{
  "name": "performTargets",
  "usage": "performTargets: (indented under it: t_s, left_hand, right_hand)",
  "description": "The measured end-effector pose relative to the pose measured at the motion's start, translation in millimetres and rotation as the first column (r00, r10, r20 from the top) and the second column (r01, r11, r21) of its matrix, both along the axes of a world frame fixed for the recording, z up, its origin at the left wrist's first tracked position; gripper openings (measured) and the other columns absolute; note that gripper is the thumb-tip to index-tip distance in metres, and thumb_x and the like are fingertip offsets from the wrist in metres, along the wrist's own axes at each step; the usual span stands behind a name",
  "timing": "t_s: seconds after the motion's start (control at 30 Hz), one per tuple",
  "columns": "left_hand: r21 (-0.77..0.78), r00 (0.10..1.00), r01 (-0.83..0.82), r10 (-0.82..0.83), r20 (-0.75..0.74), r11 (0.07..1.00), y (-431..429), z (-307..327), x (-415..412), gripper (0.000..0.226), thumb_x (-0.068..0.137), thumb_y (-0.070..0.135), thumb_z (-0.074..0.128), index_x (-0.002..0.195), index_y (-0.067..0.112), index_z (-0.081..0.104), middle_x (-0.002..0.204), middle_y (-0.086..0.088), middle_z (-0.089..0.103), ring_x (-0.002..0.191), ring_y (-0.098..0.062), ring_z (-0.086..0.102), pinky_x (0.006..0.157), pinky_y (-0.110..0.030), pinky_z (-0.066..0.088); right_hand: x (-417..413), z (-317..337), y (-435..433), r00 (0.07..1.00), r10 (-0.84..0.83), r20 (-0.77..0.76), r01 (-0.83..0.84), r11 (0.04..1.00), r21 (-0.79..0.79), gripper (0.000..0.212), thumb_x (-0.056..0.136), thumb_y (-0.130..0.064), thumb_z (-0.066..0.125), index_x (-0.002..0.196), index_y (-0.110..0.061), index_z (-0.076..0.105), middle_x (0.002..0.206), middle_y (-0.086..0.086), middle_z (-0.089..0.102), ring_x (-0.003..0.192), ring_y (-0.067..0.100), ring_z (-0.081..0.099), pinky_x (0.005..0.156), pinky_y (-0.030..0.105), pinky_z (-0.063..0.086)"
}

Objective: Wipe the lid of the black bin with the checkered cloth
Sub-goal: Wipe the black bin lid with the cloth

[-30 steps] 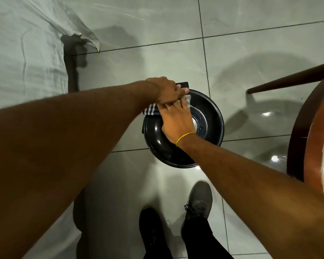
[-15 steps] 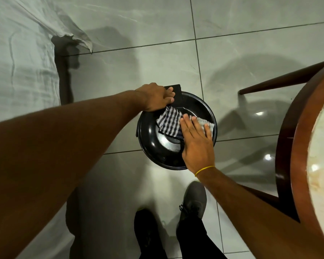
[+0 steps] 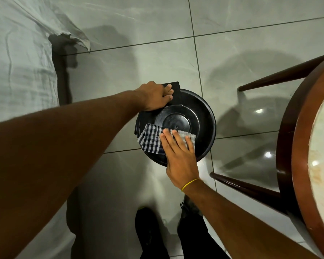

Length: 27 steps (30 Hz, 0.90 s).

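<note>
The black bin stands on the tiled floor, seen from above, with its round glossy lid shut. My left hand grips the lid's far-left rim beside the hinge block. The checkered cloth, dark blue and white, lies flat on the near-left part of the lid. My right hand presses on the cloth with its fingers spread and flat, covering the cloth's middle; a grey end of the cloth shows to the right of the fingers.
A round wooden table with dark legs stands close on the right. A bed with a pale sheet fills the left side. My two shoes are on the floor just below the bin.
My right hand has slid the cloth from the far side of the lid toward the near-left edge. The left hand has stayed on the rim by the hinge.
</note>
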State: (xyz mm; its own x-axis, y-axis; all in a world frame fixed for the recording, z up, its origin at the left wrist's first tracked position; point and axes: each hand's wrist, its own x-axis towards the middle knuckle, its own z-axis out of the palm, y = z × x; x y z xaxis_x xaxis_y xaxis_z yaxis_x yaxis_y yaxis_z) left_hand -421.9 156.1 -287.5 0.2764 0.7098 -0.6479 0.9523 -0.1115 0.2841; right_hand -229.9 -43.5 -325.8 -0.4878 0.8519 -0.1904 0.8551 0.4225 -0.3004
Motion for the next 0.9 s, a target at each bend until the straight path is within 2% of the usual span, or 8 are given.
performTargets:
  t_s: [0.1, 0.2, 0.3, 0.4, 0.53, 0.63, 0.77, 0.9]
  left_hand:
    - [-0.020, 0.998, -0.059, 0.059, 0.011, 0.998, 1, 0, 2, 0.071, 0.104, 0.064, 0.024, 0.159, 0.022, 0.040, 0.163, -0.005, 0.044, 0.134, -0.032, 0.054, 0.101, -0.038, 0.040]
    - [-0.044, 0.993, -0.116, 0.116, 0.010, 0.992, 4, 3, 4, 0.078, 0.102, 0.069, 0.020, 0.153, 0.019, 0.050, 0.137, -0.019, 0.064, 0.115, -0.031, 0.061, 0.091, -0.037, 0.042]
    - [-0.079, 0.985, -0.165, 0.169, 0.042, 0.983, 5, 6, 5, 0.081, 0.101, 0.070, 0.017, 0.136, 0.016, 0.065, 0.096, -0.007, 0.067, 0.084, -0.017, 0.058, 0.074, -0.033, 0.042]
    - [-0.085, 0.982, -0.175, 0.179, 0.051, 0.981, 5, 5, 5, 0.082, 0.101, 0.071, 0.016, 0.136, 0.017, 0.065, 0.081, 0.003, 0.057, 0.077, -0.011, 0.054, 0.073, -0.033, 0.040]
    - [-0.064, 0.989, -0.143, 0.146, 0.033, 0.988, 2, 3, 2, 0.084, 0.100, 0.073, 0.014, 0.138, 0.017, 0.063, 0.099, -0.010, 0.065, 0.083, -0.018, 0.055, 0.080, -0.035, 0.038]
    - [-0.035, 0.993, -0.110, 0.111, 0.027, 0.993, -1, -2, -1, 0.081, 0.101, 0.072, 0.012, 0.157, 0.021, 0.043, 0.123, -0.021, 0.068, 0.096, -0.025, 0.056, 0.085, -0.035, 0.039]
    - [-0.021, 0.994, -0.097, 0.098, 0.050, 0.995, -6, -9, -2, 0.077, 0.101, 0.071, 0.012, 0.164, 0.028, 0.025, 0.144, -0.021, 0.060, 0.127, -0.034, 0.058, 0.097, -0.041, 0.041]
    - [-0.021, 0.992, -0.112, 0.113, 0.056, 0.994, -8, -9, -4, 0.075, 0.101, 0.071, 0.014, 0.164, 0.032, 0.025, 0.156, -0.015, 0.051, 0.136, -0.035, 0.053, 0.105, -0.043, 0.039]
  right_hand:
    - [-6, 0, 16, 0.993, 0.116, -0.011, -0.116, 0.993, 0.014, 0.082, 0.087, -0.020, 0.049, 0.165, -0.021, 0.025, 0.176, -0.001, 0.023, 0.162, 0.026, 0.022, 0.131, 0.054, 0.016]
    - [-10, 1, 44, 0.973, 0.232, -0.008, -0.231, 0.972, 0.037, 0.080, 0.089, -0.020, 0.053, 0.165, -0.021, 0.028, 0.175, 0.000, 0.026, 0.161, 0.027, 0.025, 0.129, 0.056, 0.020]
    - [-11, 2, 75, 0.966, 0.257, -0.010, -0.256, 0.965, 0.058, 0.072, 0.094, -0.023, 0.046, 0.164, -0.022, 0.031, 0.174, -0.001, 0.029, 0.161, 0.026, 0.026, 0.129, 0.055, 0.020]
    - [-9, 3, 98, 0.974, 0.224, 0.014, -0.224, 0.972, 0.067, 0.071, 0.094, -0.025, 0.046, 0.164, -0.024, 0.031, 0.173, -0.002, 0.031, 0.161, 0.025, 0.026, 0.129, 0.056, 0.019]
    - [1, 3, 113, 0.997, 0.072, 0.010, -0.073, 0.994, 0.077, 0.072, 0.094, -0.023, 0.055, 0.163, -0.027, 0.033, 0.173, -0.005, 0.033, 0.160, 0.023, 0.027, 0.130, 0.055, 0.019]
    - [14, 4, 112, 0.998, -0.060, 0.004, 0.059, 0.997, 0.058, 0.075, 0.093, -0.017, 0.057, 0.163, -0.027, 0.033, 0.174, -0.006, 0.030, 0.161, 0.023, 0.025, 0.130, 0.055, 0.017]
    - [27, 9, 89, 0.973, -0.228, -0.029, 0.228, 0.974, 0.010, 0.080, 0.090, -0.011, 0.054, 0.165, -0.026, 0.029, 0.175, -0.008, 0.025, 0.163, 0.024, 0.021, 0.130, 0.056, 0.019]
    - [38, 12, 56, 0.922, -0.385, -0.027, 0.384, 0.922, -0.045, 0.078, 0.097, -0.015, 0.053, 0.167, -0.026, 0.020, 0.177, -0.007, 0.017, 0.164, 0.025, 0.014, 0.131, 0.057, 0.017]
